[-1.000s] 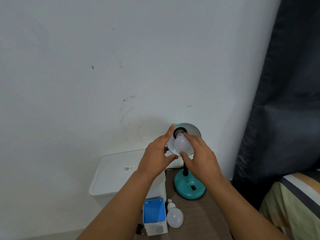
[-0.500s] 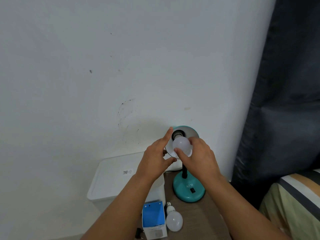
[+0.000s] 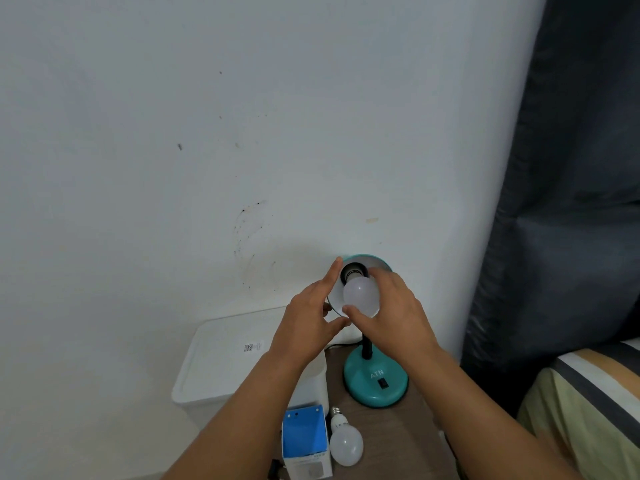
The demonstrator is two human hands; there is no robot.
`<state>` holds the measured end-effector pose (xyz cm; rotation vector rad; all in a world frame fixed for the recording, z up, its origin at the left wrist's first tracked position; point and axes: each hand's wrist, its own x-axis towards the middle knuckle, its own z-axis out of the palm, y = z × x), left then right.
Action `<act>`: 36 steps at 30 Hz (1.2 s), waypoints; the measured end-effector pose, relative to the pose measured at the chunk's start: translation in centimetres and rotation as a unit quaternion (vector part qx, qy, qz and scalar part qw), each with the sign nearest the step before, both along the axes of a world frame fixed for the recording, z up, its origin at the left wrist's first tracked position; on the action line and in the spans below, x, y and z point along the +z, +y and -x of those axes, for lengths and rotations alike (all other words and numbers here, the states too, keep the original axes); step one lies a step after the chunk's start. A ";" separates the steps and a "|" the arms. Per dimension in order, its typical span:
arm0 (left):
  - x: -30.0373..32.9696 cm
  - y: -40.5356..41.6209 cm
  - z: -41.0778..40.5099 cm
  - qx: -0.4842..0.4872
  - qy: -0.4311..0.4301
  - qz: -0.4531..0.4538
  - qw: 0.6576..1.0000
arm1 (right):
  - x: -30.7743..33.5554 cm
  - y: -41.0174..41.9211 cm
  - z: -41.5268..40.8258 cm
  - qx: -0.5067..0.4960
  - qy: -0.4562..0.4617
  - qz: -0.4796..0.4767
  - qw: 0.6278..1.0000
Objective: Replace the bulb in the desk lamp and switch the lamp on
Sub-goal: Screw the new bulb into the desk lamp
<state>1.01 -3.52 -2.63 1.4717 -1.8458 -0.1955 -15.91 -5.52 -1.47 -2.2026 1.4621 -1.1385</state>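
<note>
The desk lamp [image 3: 375, 379] stands on the table [image 3: 398, 434] against the wall [image 3: 242, 133], its shade [image 3: 372, 262] tipped forward with a bulb [image 3: 361, 296] at the socket — left hand [image 3: 308, 327] beside the shade's left rim, right hand [image 3: 391, 317] around the bulb. In front of the lamp's base lies a spare bulb [image 3: 345, 441], with a box [image 3: 305, 441] just left of it. A bin [image 3: 221, 368] sits left of the table — a curtain [image 3: 571, 202] and a bed [image 3: 588, 403] to the right.

I counted two frosted white round bulbs: one at the shade's socket [image 3: 361, 295], one lying on the wooden tabletop [image 3: 346, 446]. One teal metal desk lamp [image 3: 375, 381]. One blue-and-white cardboard bulb box [image 3: 305, 441]. One white plastic lidded bin [image 3: 225, 362]. Two bare hands of mine, left [image 3: 308, 329] and right [image 3: 394, 318].
</note>
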 end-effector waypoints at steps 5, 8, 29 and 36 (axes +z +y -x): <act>0.0 0.0 0.0 0.001 0.000 -0.008 1.000 | -0.3 -0.2 0.0 0.008 0.017 0.016 1.000; 0.0 0.0 0.0 -0.001 -0.002 -0.003 1.000 | -0.1 -0.2 -0.1 -0.038 0.005 -0.019 0.999; 0.1 0.2 0.2 0.003 -0.009 -0.008 1.000 | -0.5 -0.2 0.1 -0.053 -0.003 -0.032 0.998; 0.0 0.1 0.1 0.005 -0.009 -0.005 1.000 | -0.5 0.2 0.1 -0.017 0.070 0.028 0.997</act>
